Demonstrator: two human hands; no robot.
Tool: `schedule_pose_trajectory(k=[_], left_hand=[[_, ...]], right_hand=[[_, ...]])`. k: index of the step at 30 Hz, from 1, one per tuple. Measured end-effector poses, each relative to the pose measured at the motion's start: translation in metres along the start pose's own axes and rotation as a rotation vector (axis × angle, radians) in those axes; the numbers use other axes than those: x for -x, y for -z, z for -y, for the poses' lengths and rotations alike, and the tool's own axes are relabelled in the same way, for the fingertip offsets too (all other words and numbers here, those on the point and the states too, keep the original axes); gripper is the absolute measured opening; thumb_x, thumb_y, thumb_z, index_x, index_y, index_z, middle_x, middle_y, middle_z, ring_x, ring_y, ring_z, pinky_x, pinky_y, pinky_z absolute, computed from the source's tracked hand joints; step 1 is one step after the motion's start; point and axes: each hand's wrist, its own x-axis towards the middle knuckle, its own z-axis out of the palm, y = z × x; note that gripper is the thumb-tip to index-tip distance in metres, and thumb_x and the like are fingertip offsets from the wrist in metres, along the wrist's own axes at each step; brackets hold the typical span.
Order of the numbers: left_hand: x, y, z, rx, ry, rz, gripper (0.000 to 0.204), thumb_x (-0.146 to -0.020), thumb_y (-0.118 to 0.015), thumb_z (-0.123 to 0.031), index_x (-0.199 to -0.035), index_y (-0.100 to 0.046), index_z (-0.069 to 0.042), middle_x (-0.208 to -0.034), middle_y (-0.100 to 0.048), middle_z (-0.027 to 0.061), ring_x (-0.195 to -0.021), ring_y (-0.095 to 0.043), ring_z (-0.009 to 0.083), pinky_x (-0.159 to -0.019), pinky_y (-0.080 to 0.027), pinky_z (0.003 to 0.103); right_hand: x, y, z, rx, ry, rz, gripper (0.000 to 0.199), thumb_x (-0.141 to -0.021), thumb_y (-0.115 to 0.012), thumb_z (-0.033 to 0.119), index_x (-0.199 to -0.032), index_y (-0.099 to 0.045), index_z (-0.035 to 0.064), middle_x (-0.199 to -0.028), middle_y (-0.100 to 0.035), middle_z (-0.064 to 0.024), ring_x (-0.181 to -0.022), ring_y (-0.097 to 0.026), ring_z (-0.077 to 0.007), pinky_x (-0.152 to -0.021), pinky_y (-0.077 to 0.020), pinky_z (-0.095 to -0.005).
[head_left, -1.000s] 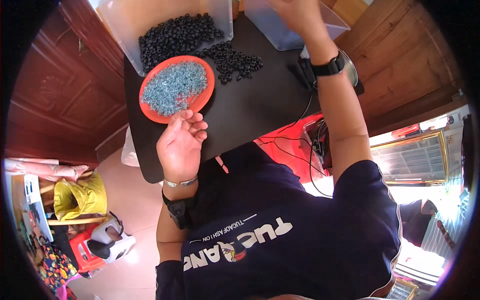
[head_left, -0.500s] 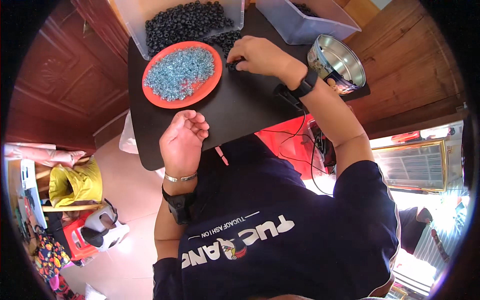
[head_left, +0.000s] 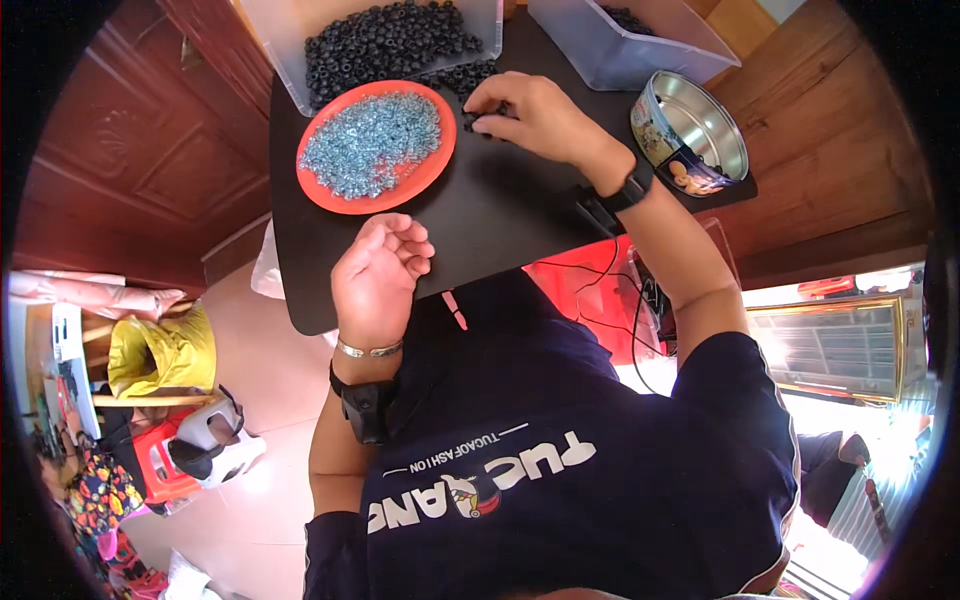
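Observation:
An orange plate (head_left: 335, 203) on the black table (head_left: 510, 225) holds a heap of small silvery-blue metal pieces (head_left: 372, 140). Behind it stands a clear bin (head_left: 290, 85) full of small black ring pieces (head_left: 385, 40), and more black pieces (head_left: 462, 76) lie loose beside the plate. My right hand (head_left: 535, 115) rests on the table right of the plate, fingertips pinched on a few loose black pieces. My left hand (head_left: 380, 275) lies at the table's near edge below the plate, fingers curled inward; what is inside them is hidden.
A second clear bin (head_left: 640, 50) and a round open metal tin (head_left: 692, 130) stand at the table's far right. Dark wooden cabinet doors (head_left: 150, 170) are on the left. A red box with cables (head_left: 585, 295) sits under the table, and a yellow bag (head_left: 165, 350) lies on the floor.
My right hand came down from the far bin to the loose black pieces beside the plate and closed its fingertips there. My left hand stayed at the table's near edge.

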Motion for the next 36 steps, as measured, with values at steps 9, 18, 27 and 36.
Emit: schedule_pose_trajectory(k=[9, 18, 27, 36], left_hand=[[-0.01, -0.041, -0.005, -0.066, -0.033, 0.089, 0.03, -0.095, -0.044, -0.029, -0.108, -0.054, -0.003, -0.098, -0.062, 0.0088, -0.087, -0.06, 0.0205, -0.073, -0.044, 0.03], [-0.006, -0.035, -0.001, -0.112, -0.117, 0.04, 0.025, -0.095, -0.045, -0.025, -0.11, -0.052, -0.006, -0.1, -0.061, 0.0054, -0.09, -0.058, 0.0174, -0.074, -0.043, 0.03], [-0.006, -0.028, -0.001, -0.118, -0.169, 0.041, 0.021, -0.095, -0.048, -0.023, -0.108, -0.052, -0.006, -0.1, -0.06, 0.0041, -0.09, -0.058, 0.0162, -0.075, -0.042, 0.029], [-0.006, -0.03, 0.0, -0.143, -0.149, 0.04, 0.025, -0.095, -0.047, -0.025, -0.108, -0.053, -0.004, -0.1, -0.06, 0.0046, -0.09, -0.057, 0.0155, -0.076, -0.041, 0.028]], right_hand=[[0.003, -0.011, 0.07, -0.461, 0.173, -0.03, 0.023, -0.07, -0.074, -0.001, -0.091, -0.065, 0.0056, -0.089, -0.065, -0.0032, -0.084, -0.063, -0.0176, -0.075, -0.0498, -0.0302], [0.0, -0.034, 0.077, -0.394, 0.265, -0.128, 0.024, -0.065, -0.076, 0.005, -0.085, -0.063, 0.0051, -0.084, -0.063, -0.0073, -0.081, -0.063, -0.0274, -0.071, -0.0509, -0.0344], [0.002, -0.036, 0.079, -0.501, 0.172, -0.117, 0.025, -0.067, -0.078, 0.007, -0.088, -0.064, 0.005, -0.088, -0.064, -0.0066, -0.085, -0.063, -0.0251, -0.076, -0.05, -0.0342], [0.002, -0.042, 0.074, -0.519, 0.232, -0.068, 0.024, -0.07, -0.077, 0.007, -0.091, -0.067, 0.0059, -0.092, -0.065, -0.005, -0.088, -0.063, -0.0246, -0.078, -0.05, -0.0339]])
